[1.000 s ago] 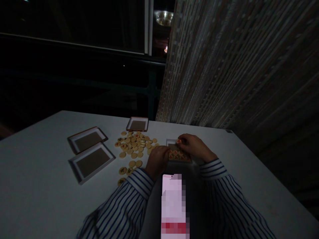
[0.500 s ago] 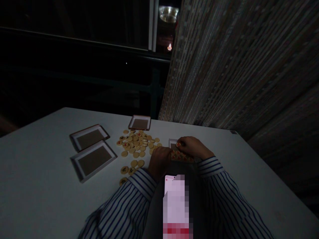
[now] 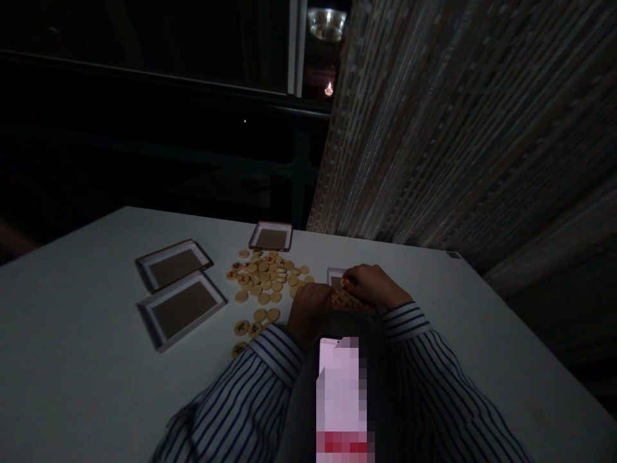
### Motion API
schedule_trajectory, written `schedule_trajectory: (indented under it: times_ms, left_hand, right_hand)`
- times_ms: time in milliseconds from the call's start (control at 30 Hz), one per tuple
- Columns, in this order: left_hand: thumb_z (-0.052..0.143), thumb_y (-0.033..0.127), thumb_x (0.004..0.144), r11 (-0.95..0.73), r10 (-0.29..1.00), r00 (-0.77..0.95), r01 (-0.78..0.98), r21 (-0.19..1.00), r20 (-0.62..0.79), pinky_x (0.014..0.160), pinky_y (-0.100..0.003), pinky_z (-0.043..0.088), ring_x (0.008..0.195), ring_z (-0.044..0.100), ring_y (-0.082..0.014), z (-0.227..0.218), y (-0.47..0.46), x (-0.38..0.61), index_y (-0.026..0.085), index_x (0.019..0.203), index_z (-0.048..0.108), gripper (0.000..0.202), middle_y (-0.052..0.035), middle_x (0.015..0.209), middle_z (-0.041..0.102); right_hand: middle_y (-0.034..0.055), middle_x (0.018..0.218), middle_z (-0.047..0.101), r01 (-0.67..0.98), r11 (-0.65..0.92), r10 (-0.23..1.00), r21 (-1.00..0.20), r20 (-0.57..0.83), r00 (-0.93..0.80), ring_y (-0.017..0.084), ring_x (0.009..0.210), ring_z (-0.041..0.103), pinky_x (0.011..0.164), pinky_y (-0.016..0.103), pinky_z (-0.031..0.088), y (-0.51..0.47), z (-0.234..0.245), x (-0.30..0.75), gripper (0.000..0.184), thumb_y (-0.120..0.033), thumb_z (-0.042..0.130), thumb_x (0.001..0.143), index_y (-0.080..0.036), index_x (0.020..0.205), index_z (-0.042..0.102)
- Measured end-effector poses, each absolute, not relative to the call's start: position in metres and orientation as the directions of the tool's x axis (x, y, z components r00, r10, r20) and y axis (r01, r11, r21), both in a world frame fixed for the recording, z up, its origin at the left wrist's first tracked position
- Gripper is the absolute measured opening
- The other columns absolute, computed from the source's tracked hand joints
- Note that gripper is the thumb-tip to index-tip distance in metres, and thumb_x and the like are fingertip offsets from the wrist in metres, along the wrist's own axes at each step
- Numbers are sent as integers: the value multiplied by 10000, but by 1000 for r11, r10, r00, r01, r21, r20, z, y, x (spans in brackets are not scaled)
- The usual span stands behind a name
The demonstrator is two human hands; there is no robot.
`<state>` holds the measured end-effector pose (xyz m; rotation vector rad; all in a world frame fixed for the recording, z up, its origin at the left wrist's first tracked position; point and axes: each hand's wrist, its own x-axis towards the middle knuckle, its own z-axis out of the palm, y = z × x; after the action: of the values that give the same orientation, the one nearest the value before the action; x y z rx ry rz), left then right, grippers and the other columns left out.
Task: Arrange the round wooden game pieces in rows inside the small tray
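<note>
Round game piece (image 3: 345, 281), pale with a red mark: pinched between the fingertips of the right hand (image 3: 373, 286), at the far left corner of the small tray (image 3: 332, 272). Rest of that hand lies over the tray's far side.

Small tray: holds packed red-marked pieces (image 3: 354, 302) along its near side; count hidden by the hands. Far left corner bare.

Left hand (image 3: 312, 310): curled, knuckles up, against the tray's near left edge. Cannot tell whether it holds anything.

Just left of the hands: loose heap of pieces (image 3: 265, 275), red and dark marks mixed; a few stragglers (image 3: 254, 328) nearer, by the left sleeve. Bare table between heap and tray is narrow.

Beyond the heap: small shallow box (image 3: 270, 236), brown floor, nothing in it. Further left, well apart from the heap: two flat box halves (image 3: 173, 265) (image 3: 182, 310), side by side, both unfilled.

Phone (image 3: 341, 392) lit, between the forearms.

White table (image 3: 72, 360): open room left and near. Right corner close to a woven curtain (image 3: 457, 128). Dark window (image 3: 144, 96) behind; room dim.
</note>
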<state>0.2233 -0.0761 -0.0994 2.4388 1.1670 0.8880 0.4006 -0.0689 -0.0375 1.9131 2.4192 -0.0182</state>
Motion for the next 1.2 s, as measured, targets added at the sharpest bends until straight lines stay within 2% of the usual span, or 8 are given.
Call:
schedule_trajectory:
  times_ms: [233, 367, 1200]
  left_hand:
    - [442, 154, 854, -615, 788, 478, 601, 510, 387, 853, -354, 403, 936, 570, -213, -99, -77, 223, 164, 974, 632, 226, -75, 956, 676]
    - [441, 154, 856, -616, 788, 484, 601, 509, 382, 843, -353, 405, 928, 571, -213, -98, -77, 223, 156, 973, 633, 225, -75, 956, 676]
    - [442, 154, 855, -631, 776, 481, 591, 502, 409, 840, -353, 411, 917, 580, -213, -99, -77, 223, 153, 967, 644, 231, -78, 946, 683]
  right_hand:
    - [79, 1009, 691, 966, 257, 965, 0, -49, -257, 215, 927, 612, 741, 299, 401, -70, -32, 402, 295, -344, 457, 854, -219, 1003, 678]
    - [73, 1035, 687, 957, 289, 956, 18, -59, -287, 220, 966, 603, 757, 304, 398, -70, -32, 403, 295, -302, 442, 860, -232, 1028, 675]
    - [99, 999, 697, 959, 280, 958, 48, -76, -276, 248, 941, 620, 763, 348, 415, -72, -32, 399, 286, -262, 456, 829, -231, 977, 698]
